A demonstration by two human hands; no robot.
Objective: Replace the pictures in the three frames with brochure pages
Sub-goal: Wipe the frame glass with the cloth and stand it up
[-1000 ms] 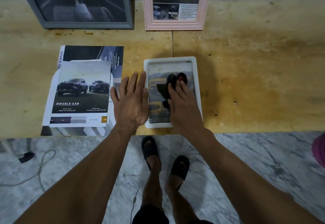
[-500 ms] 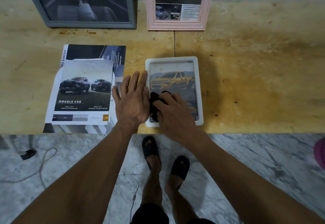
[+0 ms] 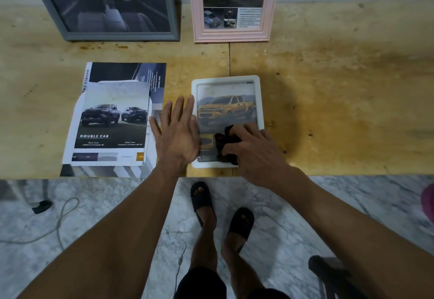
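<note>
White frame [image 3: 259, 101] lies under right hand [image 3: 254, 152] gripping black cloth [image 3: 223, 142]; left hand [image 3: 177, 134] flat beside.

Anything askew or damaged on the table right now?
Mostly tidy. The brochure pages at left lie in a loose, skewed stack, edges not lined up. The wooden table shows dark stains right of the white frame. The right hand grips a dark cloth on that frame's glass.

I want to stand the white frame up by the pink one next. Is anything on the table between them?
Nothing visible: bare wood lies between the white frame and the pink frame. The right hand grips a black cloth on its glass.
</note>
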